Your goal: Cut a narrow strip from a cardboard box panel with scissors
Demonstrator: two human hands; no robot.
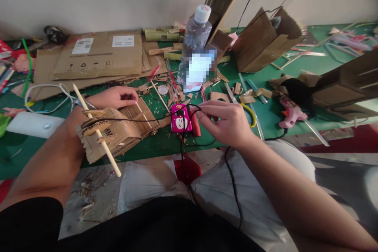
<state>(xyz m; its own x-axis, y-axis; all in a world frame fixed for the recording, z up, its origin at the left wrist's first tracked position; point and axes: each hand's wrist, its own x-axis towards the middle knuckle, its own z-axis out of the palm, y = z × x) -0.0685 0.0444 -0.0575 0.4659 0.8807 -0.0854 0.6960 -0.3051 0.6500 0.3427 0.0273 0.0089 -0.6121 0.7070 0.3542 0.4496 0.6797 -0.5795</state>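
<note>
A cardboard model (125,126) lies on the near left of the table, with a wooden dowel (103,141) through cardboard rings on its top. My left hand (125,96) curls its fingers at the model's far side, by a thin stick (143,115); the exact contact is partly hidden. Between thumb and fingers, my right hand (226,122) pinches a black cord (159,119) that stretches left to the model and also hangs down toward my lap. Just left of that hand sits a pink box with a cartoon face (178,122), with a red object (195,124) beside it.
Behind stand a plastic bottle (196,33) and a blurred-out bright screen (199,69). Flat cardboard (99,57) lies back left, a white power bank-like block (35,125) at left. Scissors (249,114), a pink glue gun (292,114) and cardboard structures (262,43) are on the right.
</note>
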